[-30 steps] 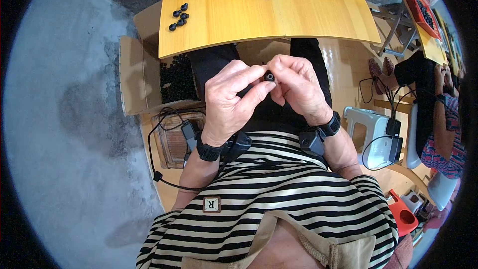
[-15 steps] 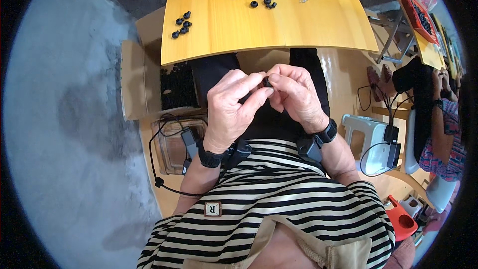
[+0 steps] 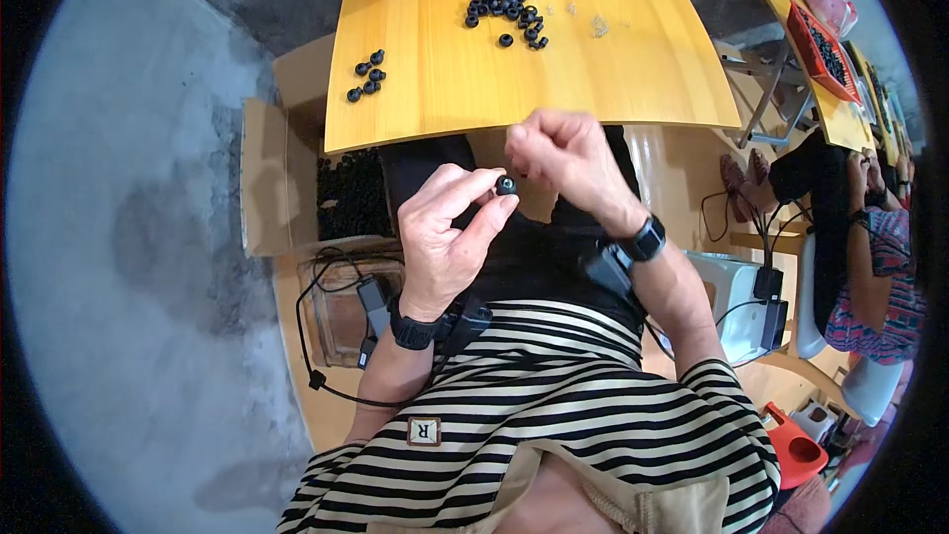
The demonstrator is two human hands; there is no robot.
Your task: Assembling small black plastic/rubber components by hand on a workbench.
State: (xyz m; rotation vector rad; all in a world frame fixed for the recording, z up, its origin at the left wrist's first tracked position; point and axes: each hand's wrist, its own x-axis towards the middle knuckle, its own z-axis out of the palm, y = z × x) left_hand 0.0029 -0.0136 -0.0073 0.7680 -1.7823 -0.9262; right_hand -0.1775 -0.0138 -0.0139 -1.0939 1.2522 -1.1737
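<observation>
The left hand (image 3: pixel 445 227) is pinching a round black part (image 3: pixel 507 186) between thumb and forefinger, short of the bench's (image 3: pixel 613 79) near edge. The right hand (image 3: pixel 573 163) is hovering near that edge, fingers curled nearly closed; whether it is gripping anything cannot be told. Loose black parts (image 3: pixel 504 2) are lying on the bench.

A square brown-edged patch (image 3: pixel 424 431) on the striped shirt (image 3: pixel 563 391) bears one dark letter (image 3: pixel 424 430)
</observation>
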